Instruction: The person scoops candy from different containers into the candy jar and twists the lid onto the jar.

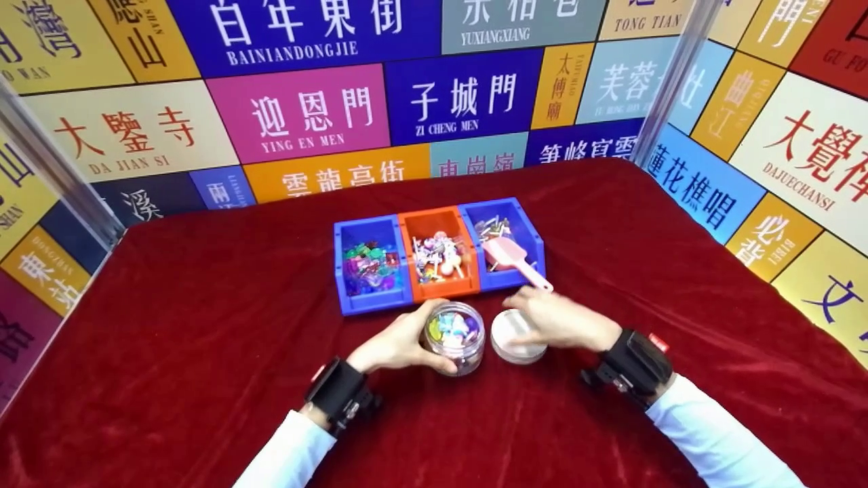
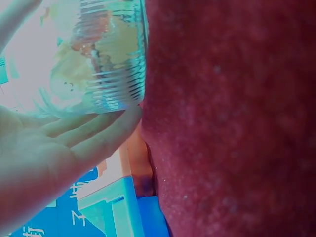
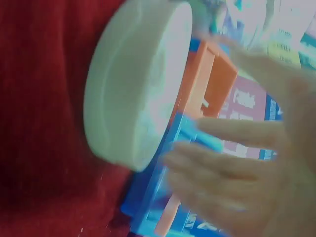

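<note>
A clear round jar (image 1: 466,361) stands on the red cloth, filled near its top with small colourful pieces. My left hand (image 1: 397,344) holds it from the side, thumb in front and fingers behind. In the left wrist view, those fingers lie along the jar's ribbed wall (image 2: 116,74). To the right of the jar, a round white lid (image 1: 505,331) lies flat on the cloth. My right hand (image 1: 566,318) hovers over the lid's right side, fingers loosely bent and blurred. The right wrist view shows the lid (image 3: 118,94) apart from the fingers, with nothing in the hand.
Behind the jar stands a joined row of bins: a blue bin (image 1: 376,301) of coloured gems, an orange bin (image 1: 444,290) of small candy-like pieces, and another blue bin (image 1: 536,237). A pink scoop (image 1: 512,256) leans in the right bin, handle over its front edge.
</note>
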